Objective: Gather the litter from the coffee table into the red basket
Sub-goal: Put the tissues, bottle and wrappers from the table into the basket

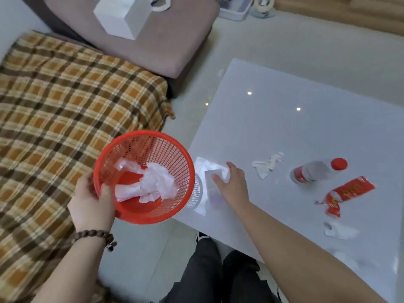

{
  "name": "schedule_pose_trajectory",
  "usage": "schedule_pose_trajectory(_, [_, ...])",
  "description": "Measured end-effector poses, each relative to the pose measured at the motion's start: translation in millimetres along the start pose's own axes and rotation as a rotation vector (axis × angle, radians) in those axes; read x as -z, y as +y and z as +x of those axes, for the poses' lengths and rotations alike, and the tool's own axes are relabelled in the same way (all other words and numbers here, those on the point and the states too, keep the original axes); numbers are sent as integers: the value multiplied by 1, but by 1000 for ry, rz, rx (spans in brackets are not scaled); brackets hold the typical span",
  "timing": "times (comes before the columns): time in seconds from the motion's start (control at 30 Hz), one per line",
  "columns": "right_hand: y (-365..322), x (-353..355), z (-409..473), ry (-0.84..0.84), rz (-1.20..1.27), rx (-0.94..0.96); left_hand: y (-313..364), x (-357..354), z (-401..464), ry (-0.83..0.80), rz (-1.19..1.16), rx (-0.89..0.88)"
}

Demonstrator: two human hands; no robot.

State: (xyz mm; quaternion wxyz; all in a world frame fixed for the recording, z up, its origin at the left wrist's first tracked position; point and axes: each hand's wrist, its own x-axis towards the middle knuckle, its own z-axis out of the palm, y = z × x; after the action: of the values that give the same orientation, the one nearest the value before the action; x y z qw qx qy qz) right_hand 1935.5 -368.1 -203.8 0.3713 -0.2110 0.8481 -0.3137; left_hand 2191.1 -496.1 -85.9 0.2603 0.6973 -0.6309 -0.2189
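L hand (91, 200) grips red basket (175, 149); R hand (231, 182) open on wrapper (209, 169)

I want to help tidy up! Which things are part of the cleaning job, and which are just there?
Job: basket, held by left hand; right hand on wrapper; tissue; bottle; red packet; scraps.

Just there: blanket, white box, cushion.

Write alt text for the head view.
A left hand holds a red basket of crumpled paper beside a white coffee table while the right hand reaches for a clear wrapper; a bottle remains.
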Motion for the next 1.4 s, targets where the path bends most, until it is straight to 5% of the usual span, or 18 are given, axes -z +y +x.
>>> schedule_pose_trajectory(0.17, [30, -53, 19, -139, -384, -27, -43, 10, -1, 52, 81, 43])
schedule_pose_trajectory(0.3, [36, -67, 28, -150, -441, -80, -57, 7, -3, 57, 128, 71])
schedule_pose_trajectory(0.63, [-61, 14, -21, 212, 278, 288, 2, -20, -1, -59, 21, 188])
schedule_pose_trajectory(0.83, [-97, 14, -47, 52, 277, 450, 42, -38, -16, -167, -105, 158])
schedule_pose_trajectory(1.1, [-98, -2, -39, -206, -175, 463, 69, -44, -38, -250, -184, 107])
schedule_pose_trajectory(1.3, [-75, 46, -22, 79, 37, 531, 59, -48, -36, -240, -142, 141])
schedule_pose_trajectory(1.4, [-29, 74, 6, 229, 10, 384, 54, -52, -35, -237, -111, 149])
